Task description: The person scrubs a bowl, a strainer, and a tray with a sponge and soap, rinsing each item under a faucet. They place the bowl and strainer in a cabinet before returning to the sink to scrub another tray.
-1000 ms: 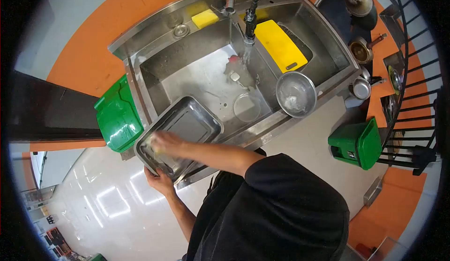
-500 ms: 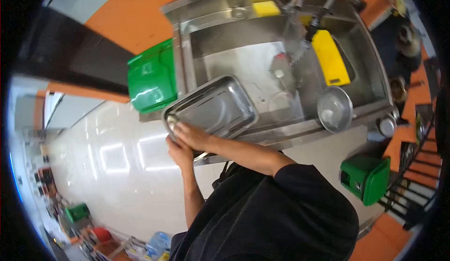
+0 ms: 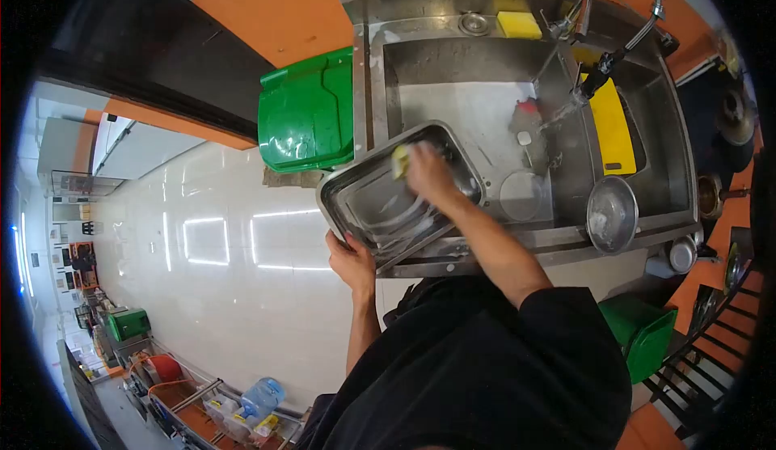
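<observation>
A rectangular metal tray (image 3: 380,207) is tilted over the left front edge of the sink, with wet, soapy streaks inside. My left hand (image 3: 353,261) grips its near left rim, thumb on the upper side. Inside the tray, my right hand (image 3: 428,173), blurred by motion, is closed on a yellow sponge (image 3: 401,161) near the far wall. Beyond the tray lies the sink's left basin (image 3: 453,98), wet and soapy. A metal bowl (image 3: 612,215) rests at the front edge of the right basin.
A yellow board (image 3: 612,126) stands in the right basin under the spring faucet (image 3: 602,70). Another yellow sponge (image 3: 518,25) lies on the back ledge beside a round drain piece (image 3: 474,24). Left of the sink is a green bin (image 3: 307,114).
My right hand has moved with the sponge from the tray's near left corner to its far side. The view has shifted, and my left hand still holds the rim.
</observation>
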`<state>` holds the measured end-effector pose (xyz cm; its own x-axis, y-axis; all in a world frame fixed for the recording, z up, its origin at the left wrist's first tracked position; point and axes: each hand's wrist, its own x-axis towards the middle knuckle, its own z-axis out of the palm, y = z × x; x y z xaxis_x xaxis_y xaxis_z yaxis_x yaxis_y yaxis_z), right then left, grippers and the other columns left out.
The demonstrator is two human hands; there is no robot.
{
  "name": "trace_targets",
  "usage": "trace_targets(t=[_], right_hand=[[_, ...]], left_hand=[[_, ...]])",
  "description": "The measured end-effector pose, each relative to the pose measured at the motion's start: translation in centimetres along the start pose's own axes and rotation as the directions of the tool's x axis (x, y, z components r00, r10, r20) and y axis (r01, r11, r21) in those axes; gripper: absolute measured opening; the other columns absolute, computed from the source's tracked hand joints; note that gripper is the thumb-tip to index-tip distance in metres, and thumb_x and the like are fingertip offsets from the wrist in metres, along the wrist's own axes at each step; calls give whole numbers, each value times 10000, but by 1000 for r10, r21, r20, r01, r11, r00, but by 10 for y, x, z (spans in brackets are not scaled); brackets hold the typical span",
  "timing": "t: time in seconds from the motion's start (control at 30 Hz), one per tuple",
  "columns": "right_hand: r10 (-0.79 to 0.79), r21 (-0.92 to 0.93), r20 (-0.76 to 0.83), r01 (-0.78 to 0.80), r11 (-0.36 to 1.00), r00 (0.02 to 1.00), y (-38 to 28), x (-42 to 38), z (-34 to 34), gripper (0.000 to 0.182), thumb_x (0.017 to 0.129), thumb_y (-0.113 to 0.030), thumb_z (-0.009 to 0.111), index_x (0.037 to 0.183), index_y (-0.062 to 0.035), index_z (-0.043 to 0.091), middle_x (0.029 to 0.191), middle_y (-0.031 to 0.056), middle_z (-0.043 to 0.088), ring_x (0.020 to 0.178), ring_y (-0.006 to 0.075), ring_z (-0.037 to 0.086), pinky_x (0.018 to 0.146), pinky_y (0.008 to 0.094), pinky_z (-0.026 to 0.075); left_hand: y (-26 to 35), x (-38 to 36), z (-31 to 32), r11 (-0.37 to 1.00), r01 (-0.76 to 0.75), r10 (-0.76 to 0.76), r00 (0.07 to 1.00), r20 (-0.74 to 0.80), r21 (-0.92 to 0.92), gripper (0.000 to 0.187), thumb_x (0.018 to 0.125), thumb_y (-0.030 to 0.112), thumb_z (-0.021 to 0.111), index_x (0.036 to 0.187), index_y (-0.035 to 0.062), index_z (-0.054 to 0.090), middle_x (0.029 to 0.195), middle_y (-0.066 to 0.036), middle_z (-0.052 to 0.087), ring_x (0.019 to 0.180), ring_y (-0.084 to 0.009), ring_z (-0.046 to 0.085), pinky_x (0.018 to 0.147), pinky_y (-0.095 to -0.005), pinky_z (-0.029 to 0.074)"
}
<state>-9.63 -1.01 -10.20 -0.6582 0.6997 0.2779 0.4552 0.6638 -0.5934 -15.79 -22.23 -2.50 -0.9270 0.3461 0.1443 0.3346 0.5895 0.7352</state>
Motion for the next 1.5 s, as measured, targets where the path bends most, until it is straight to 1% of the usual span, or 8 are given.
trace_targets(t=[0.3,0.47,0.77,0.97,1.17,1.37,1.43,1.5], right_hand=[[-457,248,355,389,887,816,-77,-50,16,337,783,-173,619,1107,-84,624,1101,177,582,1046,374,584,894,475,491],[-274,258,787,109,960,553,-46,-72,-26,376,847,-278,573,1167,-86,626,1049,198,616,996,393,603,910,481,460],[-375,-140,425,469,872,824,36,-101,-74,637,825,-547,624,1220,-49,578,1200,145,563,1282,317,425,1057,467,344],[-289,-152,353,359,921,890,57,-96,-80,517,776,-404,720,1132,-55,584,1047,112,643,924,367,656,721,509,520],[711,374,83,-683,627,698,80,-100,-131,495,740,-459,788,1041,-79,690,996,135,702,974,334,665,867,420,512],[423,510,24,-375,774,906,105,-86,-140,359,795,-328,758,1044,-81,680,1066,155,685,1007,334,650,889,399,497],[415,542,-48,-326,775,908,100,-81,-154,320,808,-273,732,1057,-82,668,1082,164,665,994,357,643,878,410,501],[403,573,-123,-267,775,907,93,-75,-185,287,821,-218,706,1070,-84,656,1097,172,646,982,380,636,867,421,505]], left_hand=[[-16,2,6,983,-87,90,996,16,-162,451,737,-64,532,1188,-36,519,910,-264,661,847,-426,658,755,-425,503],[-28,0,20,985,-68,69,998,1,-160,444,745,-53,518,1189,-61,535,991,-207,659,907,-318,650,818,-352,490],[8,62,-16,886,-109,173,979,104,-450,431,788,-142,502,1211,-86,557,1094,-162,669,966,-203,646,853,-280,489],[68,50,-5,842,-391,403,914,-47,-371,409,801,-118,549,1202,-74,610,1080,-178,689,973,-230,666,846,-297,505],[103,37,-12,722,-633,612,773,-168,-281,349,818,-74,590,1165,-76,627,993,-179,711,900,-232,686,802,-319,527],[90,48,5,705,-700,649,702,-293,-115,279,930,118,566,1106,-83,647,920,-180,714,799,-263,690,736,-327,545],[69,60,19,808,-478,426,878,-218,-346,434,974,319,479,1172,-40,622,1078,-188,686,939,-268,667,789,-390,549],[66,71,21,270,388,20,913,409,-881,536,969,403,417,1290,-7,542,1297,-190,582,1165,-290,564,966,-477,477]])
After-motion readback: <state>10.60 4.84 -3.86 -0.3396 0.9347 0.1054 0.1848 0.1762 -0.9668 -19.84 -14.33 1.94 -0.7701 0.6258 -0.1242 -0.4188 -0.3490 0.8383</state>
